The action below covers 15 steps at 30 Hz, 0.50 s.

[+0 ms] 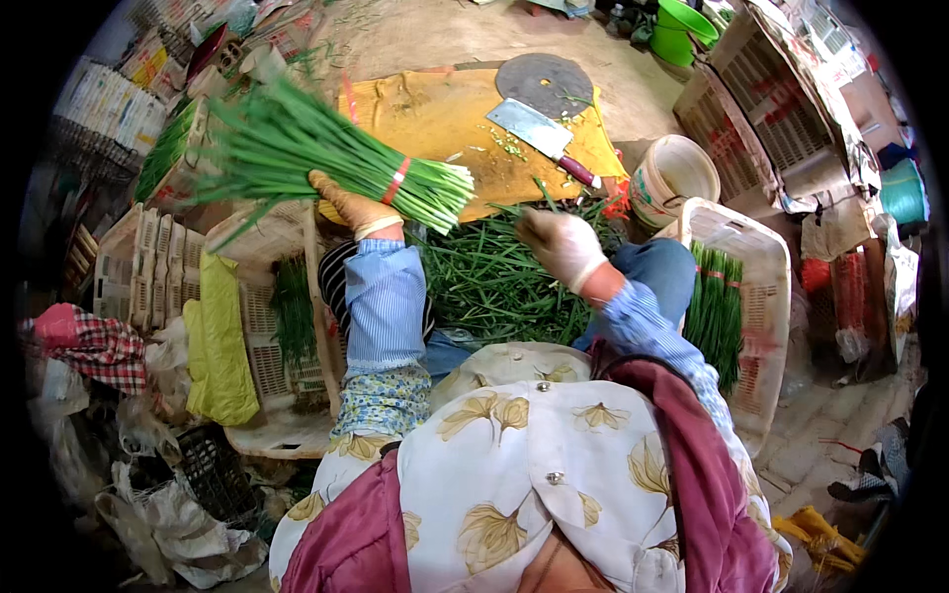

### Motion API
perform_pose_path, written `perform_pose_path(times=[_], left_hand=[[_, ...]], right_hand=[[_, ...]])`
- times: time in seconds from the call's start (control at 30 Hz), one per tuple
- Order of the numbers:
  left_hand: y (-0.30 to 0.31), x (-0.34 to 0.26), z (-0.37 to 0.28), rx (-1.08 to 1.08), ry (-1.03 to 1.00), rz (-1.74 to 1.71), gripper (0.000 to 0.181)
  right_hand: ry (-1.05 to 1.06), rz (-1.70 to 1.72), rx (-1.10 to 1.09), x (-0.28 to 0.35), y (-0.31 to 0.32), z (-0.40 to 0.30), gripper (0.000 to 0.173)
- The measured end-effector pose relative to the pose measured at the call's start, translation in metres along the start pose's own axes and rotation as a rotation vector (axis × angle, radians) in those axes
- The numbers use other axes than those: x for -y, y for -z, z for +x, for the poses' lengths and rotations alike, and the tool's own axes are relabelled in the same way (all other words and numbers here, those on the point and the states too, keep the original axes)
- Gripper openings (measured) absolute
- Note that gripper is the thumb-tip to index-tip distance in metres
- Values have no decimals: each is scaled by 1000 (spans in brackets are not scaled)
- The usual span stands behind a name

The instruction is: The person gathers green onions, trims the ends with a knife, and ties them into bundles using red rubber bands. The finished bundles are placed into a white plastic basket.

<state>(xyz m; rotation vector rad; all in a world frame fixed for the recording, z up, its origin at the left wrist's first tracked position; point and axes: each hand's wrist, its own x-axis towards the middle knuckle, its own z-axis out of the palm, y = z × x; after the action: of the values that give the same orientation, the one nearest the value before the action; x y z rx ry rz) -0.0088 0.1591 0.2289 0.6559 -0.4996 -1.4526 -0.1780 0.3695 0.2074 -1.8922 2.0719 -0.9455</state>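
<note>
In a pale glove, my left hand [361, 207] holds a bunch of green garlic chives [319, 144], its leaves blurred towards the upper left and its pale cut ends pointing right. A red band [397, 180] wraps the stems. My right hand [556, 241], in a whitish glove, is a little apart from the bunch with its fingers curled; whether it holds anything cannot be told. Below both hands lies a heap of loose green leaves [504, 274]. Beyond, a cleaver [530, 127] with a dark red handle rests on a yellow cloth [422, 104], partly over a round grey disc [543, 81].
A white plastic crate [767, 296] at the right holds banded chive bunches [713, 311]. Another crate [259, 326] with dark green chives stands at the left. A whitish bucket [678, 178] stands near the right knee; a green bucket [676, 33] is farther back. Plastic bags lie lower left.
</note>
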Motion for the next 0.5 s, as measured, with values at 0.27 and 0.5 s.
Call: perform_pose_path(times=[0.27, 0.5], left_hand=[[50, 17, 45, -20, 156, -240, 65], [46, 47, 28, 25, 367, -397, 68]], right_hand=[[-284, 257, 141, -57, 2, -50, 19], [-43, 338, -215, 17, 13, 2, 30]])
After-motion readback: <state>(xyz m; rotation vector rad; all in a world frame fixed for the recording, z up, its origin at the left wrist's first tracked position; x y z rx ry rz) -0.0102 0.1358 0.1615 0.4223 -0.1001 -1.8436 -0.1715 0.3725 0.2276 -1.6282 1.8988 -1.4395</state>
